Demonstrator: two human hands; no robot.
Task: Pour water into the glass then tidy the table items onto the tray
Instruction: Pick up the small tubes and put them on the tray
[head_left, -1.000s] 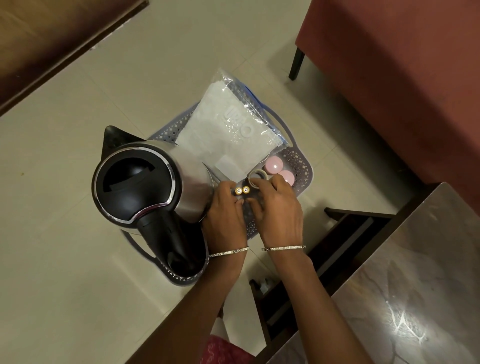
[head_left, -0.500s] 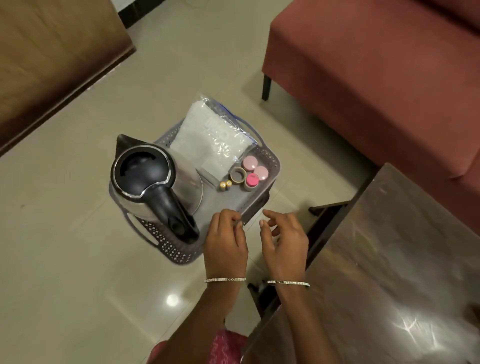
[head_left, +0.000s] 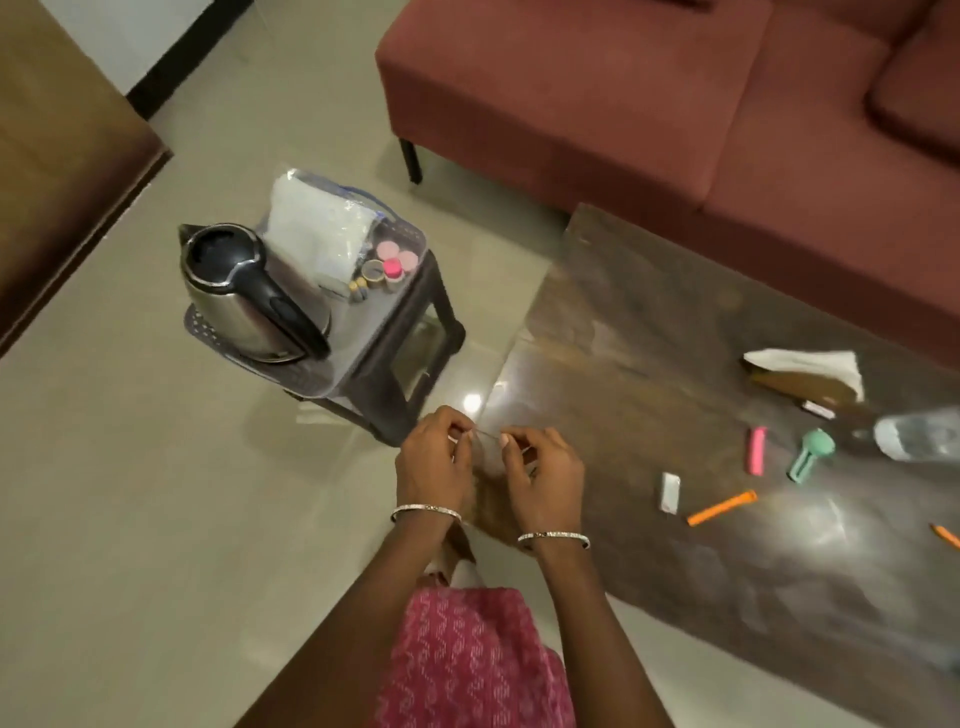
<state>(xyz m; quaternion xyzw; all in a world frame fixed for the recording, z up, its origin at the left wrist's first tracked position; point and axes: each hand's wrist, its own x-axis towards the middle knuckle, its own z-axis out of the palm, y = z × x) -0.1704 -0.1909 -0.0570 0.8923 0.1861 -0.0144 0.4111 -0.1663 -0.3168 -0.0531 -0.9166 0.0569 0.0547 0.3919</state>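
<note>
A grey perforated tray (head_left: 208, 322) sits on a dark stool (head_left: 415, 338). It holds a steel kettle (head_left: 234, 291), a clear bag of white material (head_left: 317, 223), pink-lidded pots (head_left: 395, 257), a tape roll (head_left: 373, 270) and two batteries (head_left: 358, 287). My left hand (head_left: 431, 462) and my right hand (head_left: 540, 473) hover together at the near corner of the dark table (head_left: 649, 364). Their fingers are loosely curled with the fingertips close, and nothing is plainly held. On the table lie a pink clip (head_left: 757, 450), a green tool (head_left: 810, 452), an orange pen (head_left: 722, 508), a white stick (head_left: 670, 492) and a clear bottle (head_left: 919, 434).
A white napkin on a brown holder (head_left: 810, 366) lies at the table's far right. A second orange item (head_left: 945, 535) shows at the right edge. A red sofa (head_left: 623, 104) stands behind the table, and wooden furniture (head_left: 62, 156) fills the left. Pale tiled floor surrounds the stool.
Both hands have drawn back from the tray, leaving the batteries and tape roll on it. The view has swung right, bringing the table and its loose items into sight.
</note>
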